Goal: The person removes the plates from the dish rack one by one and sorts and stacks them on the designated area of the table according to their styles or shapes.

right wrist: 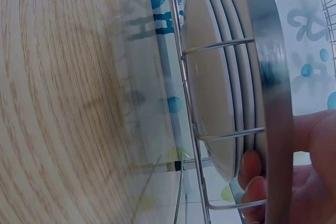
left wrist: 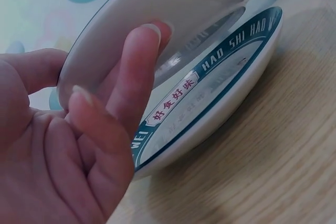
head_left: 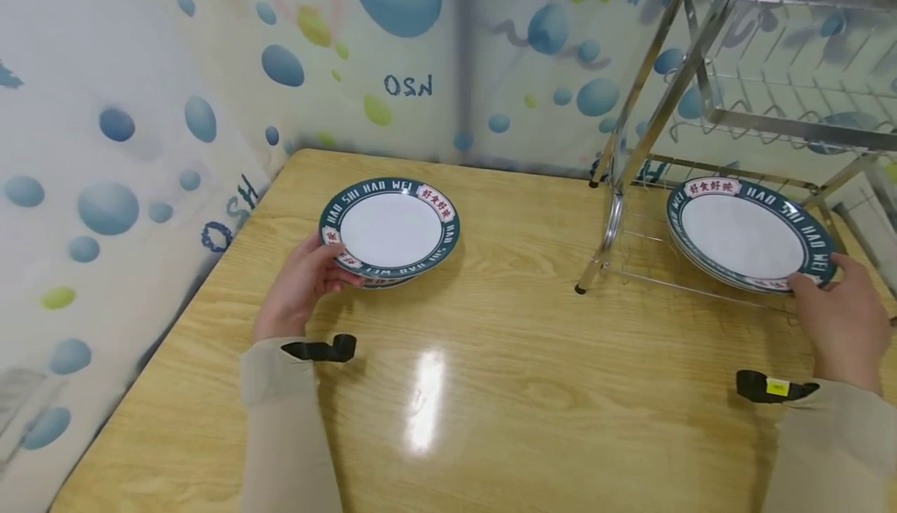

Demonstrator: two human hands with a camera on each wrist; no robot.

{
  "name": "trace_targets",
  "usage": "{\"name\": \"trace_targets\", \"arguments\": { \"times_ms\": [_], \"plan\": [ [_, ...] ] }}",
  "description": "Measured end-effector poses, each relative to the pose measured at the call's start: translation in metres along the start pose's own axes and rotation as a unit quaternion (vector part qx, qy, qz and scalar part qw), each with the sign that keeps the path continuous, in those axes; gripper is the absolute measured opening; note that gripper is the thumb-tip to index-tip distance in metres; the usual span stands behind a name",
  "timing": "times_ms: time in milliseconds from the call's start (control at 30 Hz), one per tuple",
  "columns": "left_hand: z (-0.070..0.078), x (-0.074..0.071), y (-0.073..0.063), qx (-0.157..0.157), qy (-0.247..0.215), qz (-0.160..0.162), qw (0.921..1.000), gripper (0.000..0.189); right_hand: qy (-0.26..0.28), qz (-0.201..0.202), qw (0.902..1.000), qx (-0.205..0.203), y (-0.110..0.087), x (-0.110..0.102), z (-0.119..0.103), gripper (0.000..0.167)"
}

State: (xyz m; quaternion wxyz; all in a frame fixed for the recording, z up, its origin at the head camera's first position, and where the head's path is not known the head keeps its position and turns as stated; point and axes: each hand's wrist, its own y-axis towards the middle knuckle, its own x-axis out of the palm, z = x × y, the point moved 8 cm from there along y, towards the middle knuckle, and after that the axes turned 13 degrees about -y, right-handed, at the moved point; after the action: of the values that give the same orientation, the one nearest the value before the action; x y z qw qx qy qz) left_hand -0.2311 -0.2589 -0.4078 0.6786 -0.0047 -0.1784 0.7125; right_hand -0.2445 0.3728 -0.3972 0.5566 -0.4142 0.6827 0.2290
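Note:
With thumb above and fingers beneath, my left hand grips the left edge of a white plate with a dark green lettered rim. That plate is tilted over a second matching plate, which sits on the table; a gap shows between them in the left wrist view. On the rack's lowest shelf lies a stack of similar plates. My right hand pinches the near right rim of the top plate, thumb on the rim. In the right wrist view its fingertips reach under that rim, behind the rack's metal bar.
The metal dish rack stands at the right, with an upper wire shelf above the plates. A wooden table lies below both hands. Patterned walls border it behind and at left.

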Motion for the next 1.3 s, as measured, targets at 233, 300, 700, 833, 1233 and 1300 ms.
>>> {"name": "trace_targets", "arguments": {
  "times_ms": [233, 300, 700, 833, 1233, 1300],
  "plan": [
    [-0.007, -0.002, 0.003, -0.011, 0.01, 0.008, 0.9999, 0.045, -0.014, 0.006, 0.9999, 0.001, 0.002, 0.001, 0.005, 0.063],
    [-0.008, -0.002, 0.003, -0.013, 0.012, 0.008, 0.9998, 0.046, -0.014, 0.005, 0.9999, 0.002, 0.002, 0.0, 0.004, 0.063],
    [-0.003, -0.007, 0.005, -0.013, 0.005, 0.015, 0.9998, 0.046, 0.001, 0.007, 1.0, -0.004, 0.002, -0.005, -0.004, 0.064],
    [-0.003, -0.01, 0.005, -0.012, 0.006, 0.015, 0.9998, 0.046, 0.002, 0.007, 1.0, -0.005, 0.002, -0.004, -0.005, 0.064],
    [-0.02, -0.029, 0.008, -0.035, 0.025, 0.057, 0.9974, 0.045, -0.002, 0.009, 0.9999, -0.005, -0.001, 0.002, 0.002, 0.063],
    [-0.023, -0.032, 0.009, -0.033, 0.031, 0.063, 0.997, 0.044, 0.002, 0.012, 0.9999, -0.006, -0.001, 0.002, 0.003, 0.063]
  ]
}}
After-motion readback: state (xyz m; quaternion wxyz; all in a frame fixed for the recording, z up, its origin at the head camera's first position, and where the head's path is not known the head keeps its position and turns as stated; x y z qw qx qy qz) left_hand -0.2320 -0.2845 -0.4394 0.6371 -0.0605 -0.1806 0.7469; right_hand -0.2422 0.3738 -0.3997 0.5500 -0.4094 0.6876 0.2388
